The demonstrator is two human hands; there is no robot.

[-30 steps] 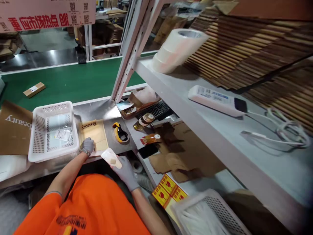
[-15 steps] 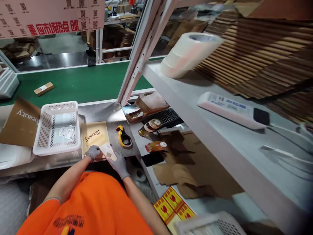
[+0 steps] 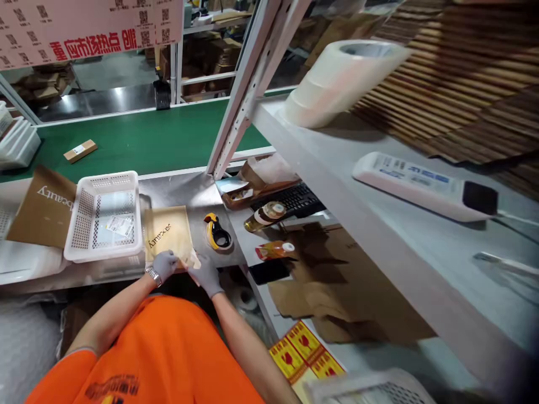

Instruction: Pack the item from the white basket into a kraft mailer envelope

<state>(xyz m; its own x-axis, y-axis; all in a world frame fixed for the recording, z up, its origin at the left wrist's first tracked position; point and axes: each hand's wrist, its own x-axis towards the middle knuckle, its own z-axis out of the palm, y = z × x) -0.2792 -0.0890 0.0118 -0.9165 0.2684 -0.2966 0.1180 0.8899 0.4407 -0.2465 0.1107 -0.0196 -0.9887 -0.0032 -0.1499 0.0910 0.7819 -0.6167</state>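
Down at the near edge of a steel worktop (image 3: 181,193), both my hands wear grey gloves and meet at a flat brown mailer (image 3: 168,235). It is tan kraft paper, lies flat, and has the word "beauty" printed in dark script across it. It sits just right of a white basket (image 3: 82,224) and left of a yellow and black tape dispenser (image 3: 217,234).

My left hand (image 3: 165,264) rests on the mailer's near edge with fingers curled down; I cannot tell whether they pinch it or only press. My right hand (image 3: 206,274) has its fingers closed narrowly on a pale packet (image 3: 192,259) at the mailer's near right corner.

The white basket has perforated walls and holds one printed paper slip (image 3: 120,225). On the green conveyor belt (image 3: 147,140) beyond lies a small carton (image 3: 80,150). A second white basket (image 3: 370,390) is cut off at the lower frame edge, and its contents do not show.

Most of the pale packet is hidden by my fingers, so its shape is unclear. Two amber bottles (image 3: 265,216) lie on their sides to the right, with labels too small to read. My orange shirt (image 3: 160,348) covers the bench's front edge.
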